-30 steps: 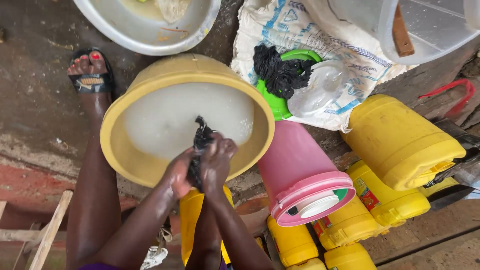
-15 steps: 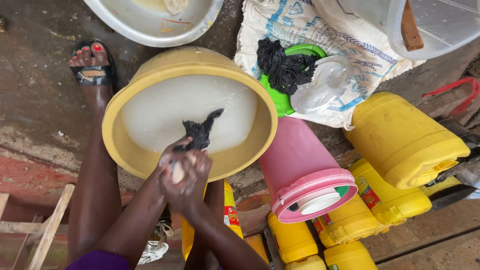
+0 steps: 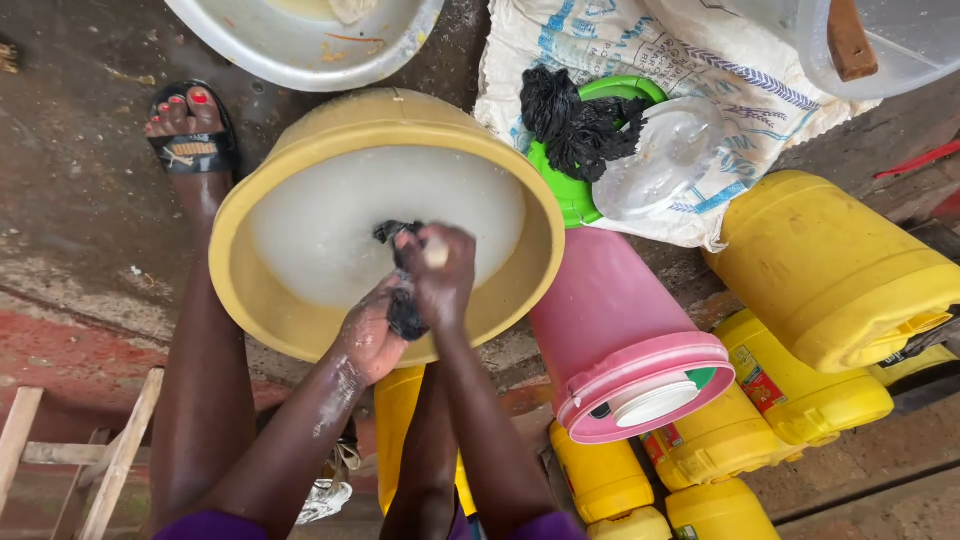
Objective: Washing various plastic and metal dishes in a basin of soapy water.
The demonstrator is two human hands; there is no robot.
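Two hands, both closed on one small black cloth (image 3: pixel 405 315) over yellow basin (image 3: pixel 385 225) of cloudy water: left hand (image 3: pixel 372 335) grips low; right hand (image 3: pixel 438 272), previously nearer the rim, now farther forward. Scrubbing stroke continues.

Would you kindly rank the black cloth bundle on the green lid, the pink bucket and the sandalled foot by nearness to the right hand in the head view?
From the right hand:
1. Pink bucket, right.
2. Black cloth bundle, upper right.
3. Sandalled foot, far upper left.

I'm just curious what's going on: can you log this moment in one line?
left hand: grips black cloth | right hand: grips same cloth | over yellow basin of soapy water
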